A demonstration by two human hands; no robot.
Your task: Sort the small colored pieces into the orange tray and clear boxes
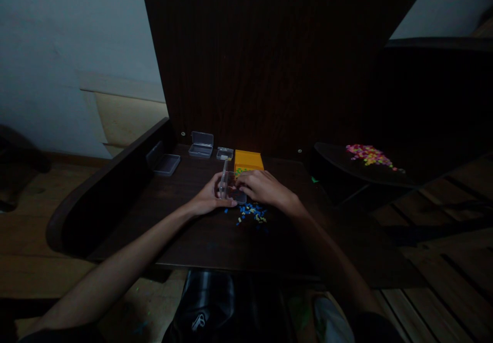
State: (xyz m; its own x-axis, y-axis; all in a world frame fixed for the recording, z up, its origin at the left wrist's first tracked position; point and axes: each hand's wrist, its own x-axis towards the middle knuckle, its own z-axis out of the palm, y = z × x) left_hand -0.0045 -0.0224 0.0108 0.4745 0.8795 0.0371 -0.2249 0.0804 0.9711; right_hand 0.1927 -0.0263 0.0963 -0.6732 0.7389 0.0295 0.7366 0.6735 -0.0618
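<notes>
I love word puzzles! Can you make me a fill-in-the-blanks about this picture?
The left hand and right hand both touch a small ____ plastic case.
Right behind it stands a box coloured ____.
The tiny pieces by the hands are mostly yellow and ____.
The pink and yellow pile lies to the person's ____.
Missing words: clear, orange, blue, right.

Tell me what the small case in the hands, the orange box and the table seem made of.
Small case: probably clear, glossy plastic; you see through it. Orange box: likely opaque matt plastic, evenly coloured. Table: dark wood or veneer, slight sheen; dim light leaves it open.
</notes>
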